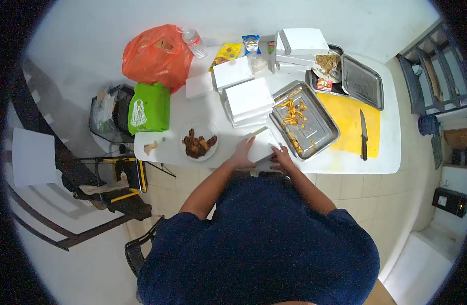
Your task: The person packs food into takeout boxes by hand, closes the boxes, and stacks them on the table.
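White box [263, 146] sits between 2 hands. Left hand [242, 153] and right hand [283, 158] hold its sides.

Place: a food-preparation room; whether home or business cannot be told
Table: white, with a knife [363, 137] on a yellow cutting board [345, 122]
Food: potato wedges in a metal tray [322, 122], browned meat on a plate [184, 145]
Packaging: stacked white boxes [249, 99]

A plain navy-blue top [264, 239] with short, loose sleeves [172, 229]
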A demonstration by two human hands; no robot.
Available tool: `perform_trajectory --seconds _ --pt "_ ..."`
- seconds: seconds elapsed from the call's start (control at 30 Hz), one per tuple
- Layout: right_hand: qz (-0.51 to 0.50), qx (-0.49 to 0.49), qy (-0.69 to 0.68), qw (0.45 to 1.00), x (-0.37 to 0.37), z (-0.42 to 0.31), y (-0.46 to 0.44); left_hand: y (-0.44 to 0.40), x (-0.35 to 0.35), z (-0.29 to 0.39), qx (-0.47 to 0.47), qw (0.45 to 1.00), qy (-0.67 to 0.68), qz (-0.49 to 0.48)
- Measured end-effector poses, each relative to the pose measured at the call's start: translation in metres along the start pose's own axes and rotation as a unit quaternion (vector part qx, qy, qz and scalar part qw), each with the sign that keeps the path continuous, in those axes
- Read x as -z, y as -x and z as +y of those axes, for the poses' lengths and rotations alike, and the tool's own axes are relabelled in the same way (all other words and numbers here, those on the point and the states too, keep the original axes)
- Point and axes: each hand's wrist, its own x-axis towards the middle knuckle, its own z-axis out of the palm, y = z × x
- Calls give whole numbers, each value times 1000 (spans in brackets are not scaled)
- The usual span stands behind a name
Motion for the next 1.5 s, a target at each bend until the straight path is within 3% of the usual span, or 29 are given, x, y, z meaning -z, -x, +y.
perform_trajectory --seconds 0.2,0.4,0.57,1.03,1.17,1.4,1.5 --pt "-24 -4 7 1000 -2 -11 9 -2 -8 -10 -5 1000 25 11" --pt "47 64 61 995 -14 -9 20 2 -4 -11 0 997 76 6" --pt "55 34 71 995 -17 -9 15 -4 -12 -17 -16 995 97 9" --pt "20 21 4 1000 -16 6 20 -4 -16 -21 -16 991 134 24" --pt "58 44 -2 997 -19 11 20 -11 -22 -20 10 991 131 29" --pt "76 96 -14 992 -25 20 29 2 -5 -19 4 966 258 7" --pt "112 128 68 983 -14 34 11 9 -7 -21 19 917 396 45"
